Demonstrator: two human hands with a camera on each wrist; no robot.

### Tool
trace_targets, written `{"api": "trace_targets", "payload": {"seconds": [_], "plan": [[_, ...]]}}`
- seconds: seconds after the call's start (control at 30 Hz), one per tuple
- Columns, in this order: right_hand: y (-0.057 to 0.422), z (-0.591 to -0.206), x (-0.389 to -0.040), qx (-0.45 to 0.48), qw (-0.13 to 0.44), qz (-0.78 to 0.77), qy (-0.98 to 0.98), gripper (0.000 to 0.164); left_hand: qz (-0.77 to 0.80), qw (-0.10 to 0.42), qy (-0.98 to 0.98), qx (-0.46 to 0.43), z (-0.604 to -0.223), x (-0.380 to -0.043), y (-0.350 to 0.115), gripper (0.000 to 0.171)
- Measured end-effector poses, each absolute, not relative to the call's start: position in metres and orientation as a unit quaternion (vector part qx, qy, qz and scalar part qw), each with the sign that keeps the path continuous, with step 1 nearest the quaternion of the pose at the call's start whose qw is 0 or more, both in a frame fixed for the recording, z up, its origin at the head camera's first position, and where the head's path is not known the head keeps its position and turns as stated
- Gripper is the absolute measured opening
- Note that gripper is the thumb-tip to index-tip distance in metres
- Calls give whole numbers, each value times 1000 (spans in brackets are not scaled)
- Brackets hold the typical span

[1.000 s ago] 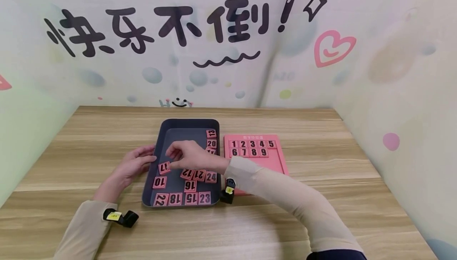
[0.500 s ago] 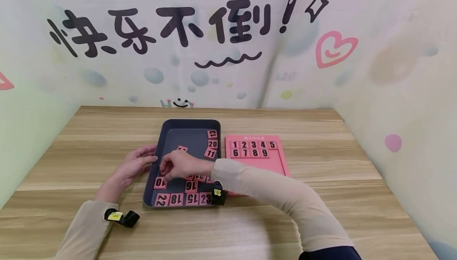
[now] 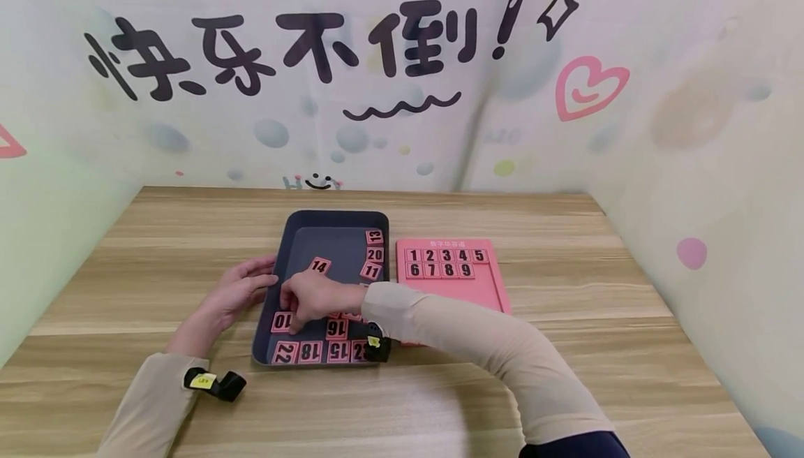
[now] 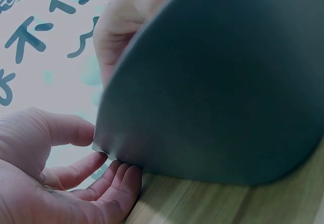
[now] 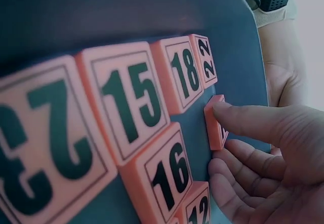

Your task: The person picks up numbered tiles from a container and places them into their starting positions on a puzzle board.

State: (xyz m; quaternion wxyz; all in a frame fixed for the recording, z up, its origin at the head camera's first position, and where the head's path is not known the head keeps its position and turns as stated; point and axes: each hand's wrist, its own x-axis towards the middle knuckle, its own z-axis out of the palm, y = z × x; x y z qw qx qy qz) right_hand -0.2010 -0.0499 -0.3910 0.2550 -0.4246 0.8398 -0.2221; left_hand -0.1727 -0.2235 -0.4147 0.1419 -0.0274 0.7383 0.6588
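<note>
Several pink number tiles lie in a dark blue-grey tray (image 3: 333,218). My right hand (image 3: 316,295) reaches into its left side and pinches the 10 tile (image 3: 280,322), with the thumb on one edge, as the right wrist view shows. Near it lie the 16 tile (image 5: 169,171), 18 tile (image 3: 310,352), 22 tile (image 3: 285,353) and 14 tile (image 3: 319,266). My left hand (image 3: 241,292) rests against the tray's outer left wall, thumb and fingertips touching it. The 17 tile is hidden behind my right hand.
Right of the tray lies a pink puzzle board (image 3: 452,294) with tiles 1 to 9 in its two top rows. Tiles 13, 20 and 11 (image 3: 370,271) line the tray's right wall. The wooden table (image 3: 377,416) ends at a printed backdrop (image 3: 402,151).
My right hand has moved down and slightly left in the tray, from beside the 17 tile to the 10 tile. The 14 tile has come into view. My left hand stays at the tray wall.
</note>
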Motion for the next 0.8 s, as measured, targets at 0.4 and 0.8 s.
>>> {"api": "trace_targets", "payload": {"seconds": [0.4,0.8], "plan": [[-56,-391,-201,-443,216,-170,853,20,653,144,743,-25,-415,-173,-223,57],[-55,-387,-201,-447,213,-137,858,19,657,140,740,-28,-415,-173,-223,59]]}}
